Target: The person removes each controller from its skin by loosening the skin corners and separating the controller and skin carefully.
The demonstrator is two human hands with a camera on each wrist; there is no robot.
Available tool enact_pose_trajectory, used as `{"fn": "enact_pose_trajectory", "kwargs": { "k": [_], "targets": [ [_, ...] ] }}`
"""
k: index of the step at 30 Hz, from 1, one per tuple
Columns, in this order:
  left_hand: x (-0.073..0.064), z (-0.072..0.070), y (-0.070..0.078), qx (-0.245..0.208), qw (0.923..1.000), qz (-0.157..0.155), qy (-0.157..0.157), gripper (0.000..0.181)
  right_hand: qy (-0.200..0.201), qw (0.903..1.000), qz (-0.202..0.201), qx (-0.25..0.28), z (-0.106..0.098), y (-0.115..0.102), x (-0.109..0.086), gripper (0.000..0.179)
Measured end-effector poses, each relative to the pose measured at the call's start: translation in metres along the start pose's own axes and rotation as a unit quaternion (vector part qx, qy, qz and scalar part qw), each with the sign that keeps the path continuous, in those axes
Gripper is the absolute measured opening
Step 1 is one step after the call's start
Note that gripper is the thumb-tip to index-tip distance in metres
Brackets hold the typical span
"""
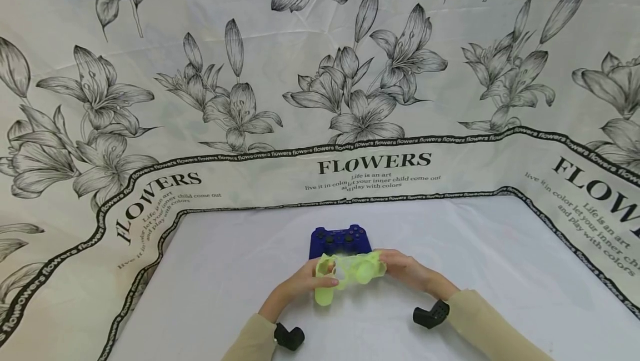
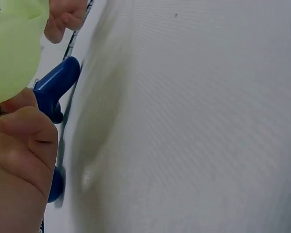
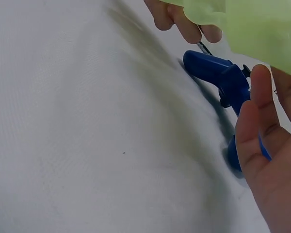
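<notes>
A translucent yellow-green silicone controller cover (image 1: 367,270) is held up above the table between both hands. My left hand (image 1: 301,280) grips its left end, thumb across the front, and one grip part hangs below that hand. My right hand (image 1: 407,270) holds the right end from the side; in the right wrist view some of its fingers (image 3: 263,90) are spread beneath the cover (image 3: 262,34). Just behind the cover a blue game controller (image 1: 339,243) lies on the table, its near part hidden in the head view. Both wrist views show its grips (image 2: 60,80) resting on the cloth.
A white cloth (image 1: 225,316) covers the table. Behind and at both sides hangs a white curtain (image 1: 270,178) with black flower drawings and lettering. Black wrist devices (image 1: 431,315) are on both forearms, over beige sleeves (image 1: 492,325).
</notes>
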State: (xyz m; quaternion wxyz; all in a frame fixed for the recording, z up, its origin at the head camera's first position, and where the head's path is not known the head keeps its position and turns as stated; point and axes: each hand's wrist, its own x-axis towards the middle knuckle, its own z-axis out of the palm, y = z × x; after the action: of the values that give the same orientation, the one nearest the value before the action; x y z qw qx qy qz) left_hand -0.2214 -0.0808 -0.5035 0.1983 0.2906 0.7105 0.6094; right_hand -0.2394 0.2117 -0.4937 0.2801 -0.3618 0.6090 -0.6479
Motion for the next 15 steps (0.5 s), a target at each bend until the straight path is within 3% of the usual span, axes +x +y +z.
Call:
{"fn": "enact_pose_trajectory", "kwargs": {
  "k": [6,11,15],
  "targets": [
    [0.0002,0.0013,-0.0046,-0.006,0.9992,-0.008,0.040,0.032,0.074,0.9935,0.050,-0.071,0.0075,-0.0032,0.0050,0.013],
    [0.0013,0.0008,-0.0086,-0.013,0.9982,0.008,0.058,0.032,0.127,0.9826,0.068,-0.116,0.0097,-0.0065,0.0069,0.030],
    [0.0014,0.0005,-0.0092,-0.014,0.9976,0.011,0.068,0.033,0.154,0.9752,0.059,-0.147,0.0081,-0.0049,0.0070,0.037]
  ]
}}
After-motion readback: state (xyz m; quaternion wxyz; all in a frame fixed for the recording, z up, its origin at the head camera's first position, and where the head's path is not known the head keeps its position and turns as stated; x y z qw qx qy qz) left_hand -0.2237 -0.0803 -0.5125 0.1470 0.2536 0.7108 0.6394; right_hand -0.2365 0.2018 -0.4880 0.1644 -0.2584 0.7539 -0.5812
